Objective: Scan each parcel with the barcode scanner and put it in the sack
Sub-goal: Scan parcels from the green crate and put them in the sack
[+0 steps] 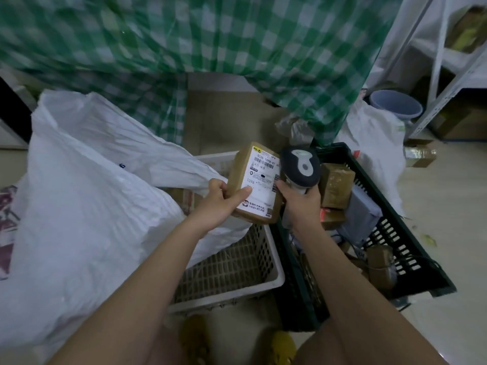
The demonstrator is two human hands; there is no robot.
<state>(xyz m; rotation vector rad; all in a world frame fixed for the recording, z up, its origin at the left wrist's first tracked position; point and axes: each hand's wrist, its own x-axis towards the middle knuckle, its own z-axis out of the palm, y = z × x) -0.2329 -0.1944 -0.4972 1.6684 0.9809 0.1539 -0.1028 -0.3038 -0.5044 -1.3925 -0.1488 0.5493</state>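
Two bare forearms reach forward from the bottom of the view, above yellow slippers [283,343] on the floor. Left hand [217,204] has the parcel [254,183], a small brown box with a white shipping label facing up; the thumb lies flat across the label's lower left and the fingers curl underneath, so that hand is clamped on the box. The parcel is held in the air, tilted, above the gap between the two crates, not in the sack. Right beside it, touching its right edge, is the barcode scanner [300,165], dark grey head with a pale centre strip, head pointing up and away. Right hand [299,204] is wrapped round the scanner's handle, fingers closed tight on it, one fingertip right at the label's side barcode.

Outward now: the white sack [79,180] fills the left side, big and crumpled, its mouth draped over the near edge of a white plastic crate [237,270], which sits under the left arm. On the right stands a dark green crate [395,222] holding more brown taped boxes [336,184] and a grey poly mailer [361,217]. A red glow shows on one brown box just below the right wrist. Behind everything hangs a green and white checked cloth [210,48]. Far right there is a grey bucket [395,105] and white metal shelving [448,61] with cartons.
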